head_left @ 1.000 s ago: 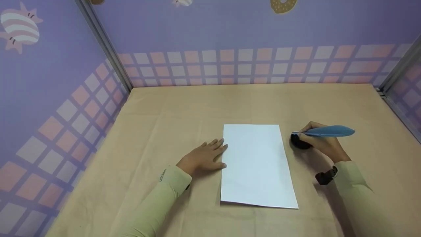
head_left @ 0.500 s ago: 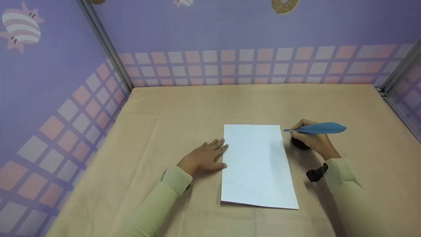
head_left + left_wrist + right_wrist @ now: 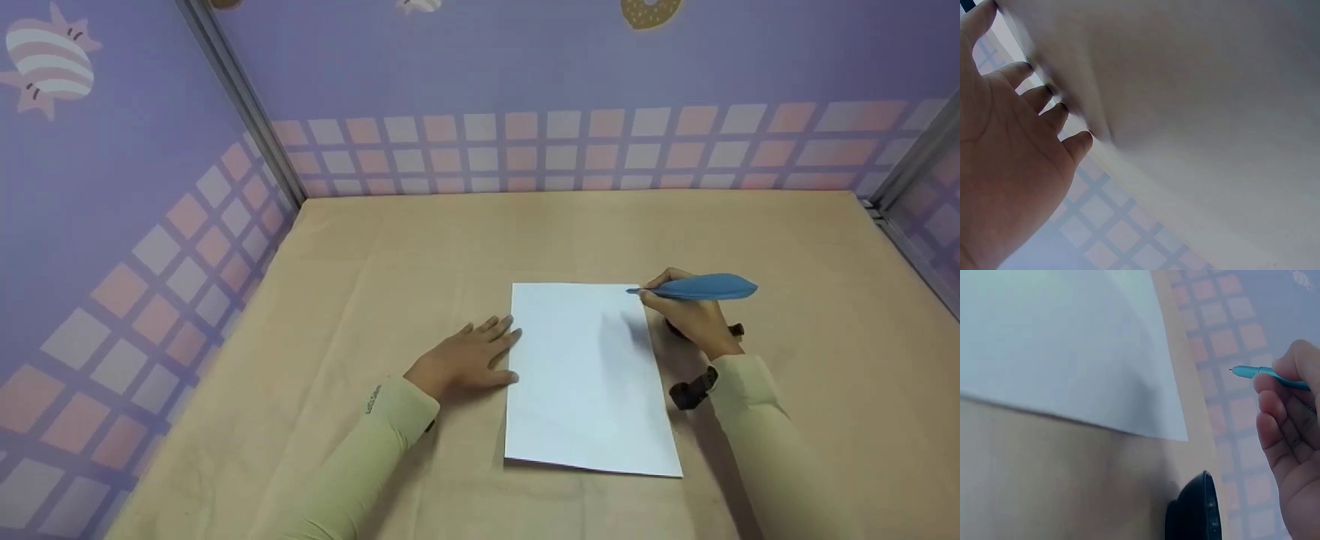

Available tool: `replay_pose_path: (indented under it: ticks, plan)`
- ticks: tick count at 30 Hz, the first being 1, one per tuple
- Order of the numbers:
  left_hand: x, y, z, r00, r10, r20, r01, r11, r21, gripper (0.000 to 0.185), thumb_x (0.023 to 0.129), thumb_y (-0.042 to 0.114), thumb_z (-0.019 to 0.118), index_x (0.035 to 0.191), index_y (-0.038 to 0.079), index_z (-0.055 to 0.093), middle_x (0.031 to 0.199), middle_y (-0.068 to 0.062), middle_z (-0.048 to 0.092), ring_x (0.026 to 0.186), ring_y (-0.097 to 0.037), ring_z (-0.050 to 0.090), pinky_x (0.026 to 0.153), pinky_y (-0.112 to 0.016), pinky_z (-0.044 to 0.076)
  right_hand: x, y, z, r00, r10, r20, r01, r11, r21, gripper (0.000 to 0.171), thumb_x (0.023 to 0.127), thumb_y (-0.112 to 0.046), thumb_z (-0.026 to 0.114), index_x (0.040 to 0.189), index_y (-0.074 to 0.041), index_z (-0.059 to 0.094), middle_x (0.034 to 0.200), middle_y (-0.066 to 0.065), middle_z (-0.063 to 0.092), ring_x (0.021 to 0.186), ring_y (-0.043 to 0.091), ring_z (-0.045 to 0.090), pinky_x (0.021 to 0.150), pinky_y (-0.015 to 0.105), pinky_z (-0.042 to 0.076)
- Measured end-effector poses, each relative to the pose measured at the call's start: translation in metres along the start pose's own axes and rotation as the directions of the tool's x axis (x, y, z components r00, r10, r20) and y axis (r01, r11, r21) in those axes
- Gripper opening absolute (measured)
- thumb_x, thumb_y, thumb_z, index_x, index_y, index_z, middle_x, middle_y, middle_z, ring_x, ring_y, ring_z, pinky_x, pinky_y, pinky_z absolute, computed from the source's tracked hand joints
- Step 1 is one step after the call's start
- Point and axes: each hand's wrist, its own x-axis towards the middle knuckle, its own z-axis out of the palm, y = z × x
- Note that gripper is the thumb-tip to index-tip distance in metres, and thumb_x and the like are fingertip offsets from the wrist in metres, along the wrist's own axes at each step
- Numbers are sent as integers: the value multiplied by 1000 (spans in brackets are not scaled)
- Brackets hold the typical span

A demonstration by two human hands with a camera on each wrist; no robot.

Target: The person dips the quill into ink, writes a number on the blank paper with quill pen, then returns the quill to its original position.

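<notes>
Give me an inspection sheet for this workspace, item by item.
Surface: tan cloth-covered table, lightly creased.
Job's things: white sheet of paper lying flat; blue feather pen, tip over the sheet's far right corner.
Clutter: small black object on the table under the right hand.
Hands: left hand flat beside the sheet's left edge, fingertips at the edge; right hand grips the pen.
Cables: nothing seen.
Surroundings: purple walls with pink-and-white checks and cartoon prints; metal corner posts.

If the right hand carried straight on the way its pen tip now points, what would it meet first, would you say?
Probably the white sheet of paper: the right hand aims the blue feather pen leftward over its top right corner. Tip height above it is unclear.
</notes>
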Motion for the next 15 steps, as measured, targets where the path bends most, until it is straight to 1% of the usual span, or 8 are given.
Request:
replay_pose_path:
  ticks: [2,3,5,8,10,13,15]
  plan:
    - [0,0,0,1000,-1,5,1,1000,-3,77,95,63,38,156,26,9,163,3,1,151,-17,2,123,-43,9,2,3,2,1000,4,-3,-4,1000,14,25,91,-19,66,102,4,64,97,0,71,90,14,67,81,22,52]
    - [1,0,0,1000,-1,7,1,1000,-3,77,95,63,37,156,26,9,163,3,0,151,-17,2,123,-43,9,3,3,4,1000,6,-7,-6,1000,25,25,91,-18,66,102,4,64,95,-1,71,90,17,67,82,24,52]
    - [1,0,0,1000,-2,11,2,1000,-6,78,95,63,37,156,26,8,163,3,0,151,-18,2,123,-44,9,3,2,6,1000,14,-11,-14,999,50,24,91,-16,66,101,6,63,94,3,71,91,20,66,83,27,51]
    - [1,-1,0,1000,0,7,0,1000,-12,78,95,63,38,156,25,9,163,2,0,151,-19,2,122,-45,9,1,-6,12,999,40,-16,-40,998,47,24,91,-16,66,101,6,62,97,11,70,91,22,64,84,29,48]
    - [1,-1,0,1000,2,5,-2,1000,-14,77,95,63,38,156,25,9,163,2,1,151,-19,2,122,-45,9,1,-12,15,998,59,-16,-58,997,53,24,91,-14,65,101,7,62,99,16,68,91,21,63,85,30,47]
    - [1,-1,0,1000,1,6,-1,1000,-9,77,95,63,38,156,25,9,163,3,1,151,-18,2,123,-44,9,0,-18,20,996,90,-20,-89,995,32,23,91,-14,65,101,7,62,98,16,69,88,20,62,83,29,46]
    - [1,-1,0,1000,2,6,-2,1000,-4,77,95,63,37,156,25,9,163,3,1,151,-18,2,123,-44,9,1,-22,22,994,111,-21,-111,994,15,23,91,-14,65,102,6,62,95,12,68,84,17,59,80,29,46]
